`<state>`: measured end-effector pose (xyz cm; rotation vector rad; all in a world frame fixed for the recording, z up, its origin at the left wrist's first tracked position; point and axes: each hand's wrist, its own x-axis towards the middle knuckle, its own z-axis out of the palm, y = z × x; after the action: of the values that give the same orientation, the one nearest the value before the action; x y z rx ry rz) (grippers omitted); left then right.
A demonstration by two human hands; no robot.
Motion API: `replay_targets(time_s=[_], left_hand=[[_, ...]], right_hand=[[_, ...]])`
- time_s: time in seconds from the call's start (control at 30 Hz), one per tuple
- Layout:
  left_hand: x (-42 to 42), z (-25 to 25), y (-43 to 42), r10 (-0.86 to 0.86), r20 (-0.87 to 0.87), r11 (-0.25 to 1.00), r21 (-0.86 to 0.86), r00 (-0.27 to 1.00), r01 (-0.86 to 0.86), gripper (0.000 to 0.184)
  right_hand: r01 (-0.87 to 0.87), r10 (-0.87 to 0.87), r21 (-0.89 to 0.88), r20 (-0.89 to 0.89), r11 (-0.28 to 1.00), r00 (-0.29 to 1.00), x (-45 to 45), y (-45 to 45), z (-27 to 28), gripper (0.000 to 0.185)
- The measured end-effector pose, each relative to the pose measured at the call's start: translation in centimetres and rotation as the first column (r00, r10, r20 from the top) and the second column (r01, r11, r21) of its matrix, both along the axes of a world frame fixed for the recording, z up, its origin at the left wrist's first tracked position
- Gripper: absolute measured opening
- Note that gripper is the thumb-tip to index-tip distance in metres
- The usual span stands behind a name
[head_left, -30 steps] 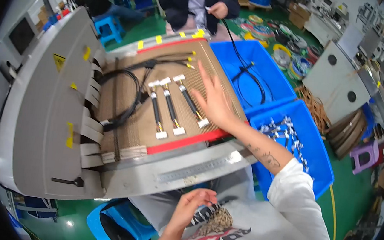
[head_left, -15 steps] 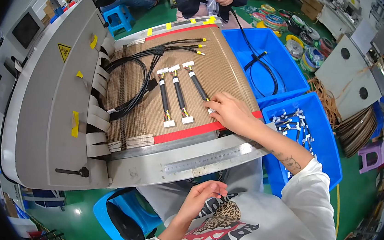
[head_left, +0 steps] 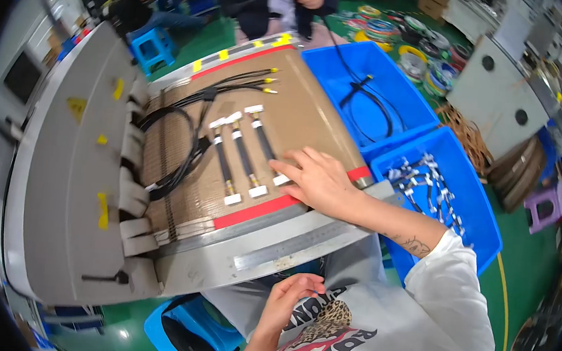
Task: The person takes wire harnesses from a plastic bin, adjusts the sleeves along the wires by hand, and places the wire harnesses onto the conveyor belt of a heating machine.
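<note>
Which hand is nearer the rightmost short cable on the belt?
Right. The right hand is at the near end of that cable; the left hand is farther away, off the belt, in front of the shirt.

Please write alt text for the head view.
The right hand is at the near end of the rightmost of three short black cables on a brown surface, beside a coiled cable. The left hand hovers by the shirt.

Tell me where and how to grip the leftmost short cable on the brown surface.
Probably best pinched from above, across the black middle of the leftmost short cable: it lies flat on the brown surface, top uncovered, with white connectors at both ends to avoid.
</note>
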<state>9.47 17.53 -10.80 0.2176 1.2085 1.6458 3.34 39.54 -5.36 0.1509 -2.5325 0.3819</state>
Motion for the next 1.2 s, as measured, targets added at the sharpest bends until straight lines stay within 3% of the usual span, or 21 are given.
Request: replay_targets(time_s=[0.13, 0.2, 0.3, 0.4, 0.53, 0.7, 0.8, 0.83, 0.93, 1.0, 1.03, 1.13, 1.2], left_hand=[[0.0, -0.3, -0.4, 0.157, -0.055, 0.985, -0.061, 0.986, -0.161, 0.032], [0.1, -0.1, -0.2, 0.202, -0.068, 0.979, -0.015, 0.977, -0.204, 0.032], [0.4, 0.5, 0.8, 0.144, -0.13, 0.99, 0.016, 0.981, -0.143, 0.033], [0.4, 0.7, 1.7, 0.067, -0.174, 0.997, -0.036, 0.983, -0.074, 0.034], [0.6, 0.4, 3.2, 0.0, -0.229, 0.995, -0.095, 0.973, -0.022, 0.034], [1.8, 0.6, 5.3, -0.067, -0.225, 0.99, -0.137, 0.972, 0.037, 0.035], [2.7, 0.9, 6.2, -0.118, -0.21, 0.983, -0.165, 0.971, 0.084, 0.032], [2.8, 1.0, 6.2, -0.134, -0.206, 0.98, -0.174, 0.969, 0.098, 0.031], [2.7, 1.1, 5.8, -0.121, -0.196, 0.985, -0.149, 0.973, 0.092, 0.029], [2.2, 1.2, 5.8, -0.119, -0.164, 0.988, -0.119, 0.979, 0.1, 0.028], [1.8, 1.3, 5.7, -0.114, -0.15, 0.99, -0.102, 0.982, 0.099, 0.028], [0.2, 3.5, 6.7, -0.077, -0.351, 0.997, -0.052, 0.933, 0.062, 0.027], [-1.4, 5.1, 7.4, 0.023, -0.418, 1.0, -0.006, 0.908, -0.029, 0.028]], right_hand=[[0.191, -0.23, -0.181, -0.233, 0.965, 0.945, 6.2, 3.7, 2.4, 0.033], [0.292, -0.408, -0.332, -0.367, 0.897, 0.836, 10.3, 7.3, 1.0, 0.024], [0.618, -0.719, -0.394, -0.195, 0.68, 0.667, 16.8, 12.6, -3.5, 0.011], [0.862, -0.855, -0.207, 0.155, 0.463, 0.496, 22.9, 16.0, -11.0, 0.007], [0.789, -0.793, 0.235, 0.414, 0.568, 0.448, 28.9, 18.3, -21.9, 0.01], [0.803, -0.811, 0.297, 0.471, 0.517, 0.349, 30.8, 18.0, -24.9, 0.021], [0.786, -0.772, 0.276, 0.525, 0.553, 0.359, 31.4, 18.1, -25.1, 0.018], [0.811, -0.809, 0.216, 0.392, 0.544, 0.438, 31.6, 17.8, -24.2, 0.019], [0.952, -0.849, -0.057, 0.44, 0.299, 0.293, 31.6, 15.4, -18.3, 0.019], [0.948, -0.862, -0.151, 0.397, 0.279, 0.316, 31.8, 13.3, -14.1, 0.02], [0.917, -0.867, -0.258, 0.325, 0.303, 0.378, 31.6, 12.3, -12.7, 0.02], [0.75, -0.792, -0.502, 0.189, 0.43, 0.581, 28.8, 8.0, -7.4, 0.02], [0.625, -0.694, -0.511, 0.073, 0.591, 0.716, 26.3, 5.4, -5.1, 0.021]])
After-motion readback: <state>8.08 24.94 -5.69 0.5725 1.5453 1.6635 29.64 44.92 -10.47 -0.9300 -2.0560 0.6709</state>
